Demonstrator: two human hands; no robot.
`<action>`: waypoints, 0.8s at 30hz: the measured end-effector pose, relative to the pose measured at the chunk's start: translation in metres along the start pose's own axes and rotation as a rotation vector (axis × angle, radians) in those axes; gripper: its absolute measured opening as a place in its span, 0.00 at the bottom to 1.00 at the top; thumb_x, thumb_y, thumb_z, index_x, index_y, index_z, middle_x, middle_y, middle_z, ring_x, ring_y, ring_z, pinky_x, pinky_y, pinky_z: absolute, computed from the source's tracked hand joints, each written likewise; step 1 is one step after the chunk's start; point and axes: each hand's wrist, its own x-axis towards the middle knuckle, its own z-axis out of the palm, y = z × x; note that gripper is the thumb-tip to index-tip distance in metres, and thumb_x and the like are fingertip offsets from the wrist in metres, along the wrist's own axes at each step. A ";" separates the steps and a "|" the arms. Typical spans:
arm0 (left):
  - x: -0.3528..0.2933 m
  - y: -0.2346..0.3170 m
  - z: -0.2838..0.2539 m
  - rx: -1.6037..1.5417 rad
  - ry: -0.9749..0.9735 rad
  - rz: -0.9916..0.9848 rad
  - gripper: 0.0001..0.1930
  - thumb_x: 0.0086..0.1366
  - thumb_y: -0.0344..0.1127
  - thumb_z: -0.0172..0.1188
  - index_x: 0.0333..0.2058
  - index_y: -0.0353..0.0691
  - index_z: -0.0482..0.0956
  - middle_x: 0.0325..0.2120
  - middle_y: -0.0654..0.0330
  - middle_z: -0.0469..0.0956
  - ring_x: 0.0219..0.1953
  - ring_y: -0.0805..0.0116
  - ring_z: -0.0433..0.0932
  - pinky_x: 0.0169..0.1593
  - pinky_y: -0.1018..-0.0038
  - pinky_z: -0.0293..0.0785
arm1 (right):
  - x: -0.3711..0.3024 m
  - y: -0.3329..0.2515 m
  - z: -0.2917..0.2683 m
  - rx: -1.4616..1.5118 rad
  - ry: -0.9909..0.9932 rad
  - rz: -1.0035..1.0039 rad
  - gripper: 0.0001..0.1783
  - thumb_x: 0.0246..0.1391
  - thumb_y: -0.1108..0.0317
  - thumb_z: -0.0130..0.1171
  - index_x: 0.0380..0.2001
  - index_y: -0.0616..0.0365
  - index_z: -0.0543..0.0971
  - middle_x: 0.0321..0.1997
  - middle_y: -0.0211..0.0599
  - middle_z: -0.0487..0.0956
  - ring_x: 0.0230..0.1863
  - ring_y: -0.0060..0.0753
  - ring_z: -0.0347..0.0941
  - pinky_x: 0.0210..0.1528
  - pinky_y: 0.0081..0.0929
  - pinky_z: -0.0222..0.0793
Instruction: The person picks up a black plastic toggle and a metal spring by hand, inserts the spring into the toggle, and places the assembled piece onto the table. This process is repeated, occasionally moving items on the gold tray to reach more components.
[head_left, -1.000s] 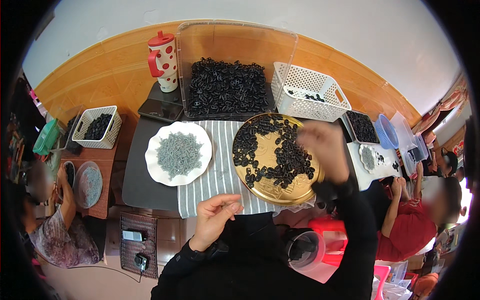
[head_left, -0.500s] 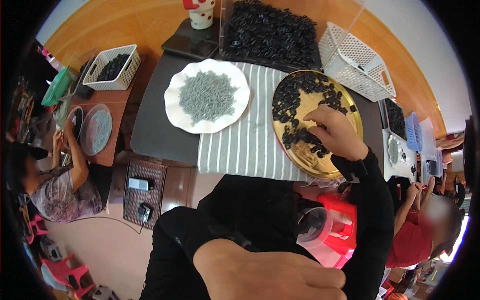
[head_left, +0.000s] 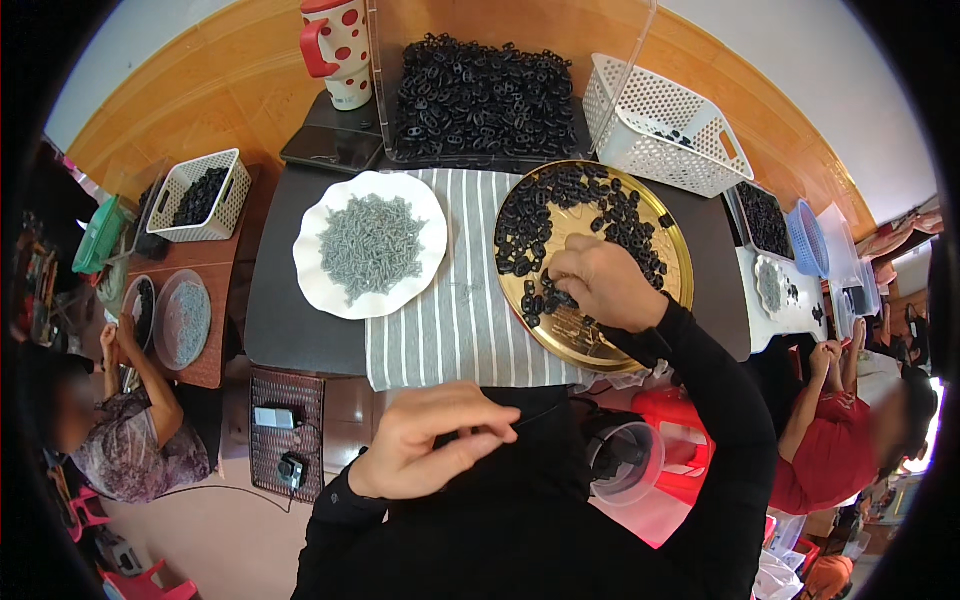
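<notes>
My right hand (head_left: 605, 282) is over the round golden tray (head_left: 690, 290), fingertips pinched together among small black plastic pieces (head_left: 530, 225) with holes in them. Whatever those fingers grip is hidden under them. Above my lap and in front of the cloth, my left hand (head_left: 430, 440) has its thumb and index fingertips nearly together. A tiny dark thing may be between the tips, too small to name. To the left of the tray, a white wavy-edged plate (head_left: 318, 283) bears a heap of small grey rod-like pieces (head_left: 370, 245). A grey-and-white striped cloth (head_left: 450, 340) lies under both dishes.
Behind the tray are a clear bin of black pieces (head_left: 485, 100) and a white perforated basket (head_left: 670, 130). A spotted tumbler (head_left: 345, 60) stands by a dark flat device (head_left: 330, 140). One person (head_left: 140, 440) works at left, another (head_left: 835, 430) at right. A clear bucket (head_left: 628, 460) is below the tabletop.
My left hand has risen from the lower edge toward the cloth, its fingertips now visible. My right hand has moved lower among the black pieces and closed its fingers. The view has shifted.
</notes>
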 end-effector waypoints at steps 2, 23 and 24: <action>-0.004 -0.013 0.004 -0.034 0.062 -0.066 0.12 0.60 0.20 0.58 0.44 0.30 0.79 0.30 0.55 0.81 0.28 0.68 0.77 0.32 0.76 0.70 | -0.001 0.000 0.000 -0.006 -0.003 -0.019 0.05 0.45 0.75 0.60 0.29 0.58 0.78 0.28 0.41 0.72 0.34 0.48 0.72 0.36 0.39 0.68; 0.044 -0.070 0.009 1.203 0.394 -0.072 0.12 0.51 0.21 0.56 0.36 0.28 0.79 0.29 0.49 0.70 0.35 0.51 0.70 0.37 0.63 0.68 | -0.017 -0.006 0.000 0.003 -0.041 -0.024 0.06 0.42 0.74 0.58 0.26 0.62 0.73 0.25 0.47 0.74 0.31 0.53 0.73 0.32 0.41 0.68; 0.045 -0.070 0.009 1.225 0.396 -0.103 0.10 0.53 0.22 0.58 0.36 0.30 0.79 0.28 0.50 0.70 0.34 0.52 0.70 0.37 0.62 0.68 | -0.021 -0.007 -0.002 0.076 0.019 -0.019 0.06 0.43 0.75 0.58 0.26 0.63 0.72 0.24 0.45 0.74 0.28 0.50 0.74 0.29 0.38 0.67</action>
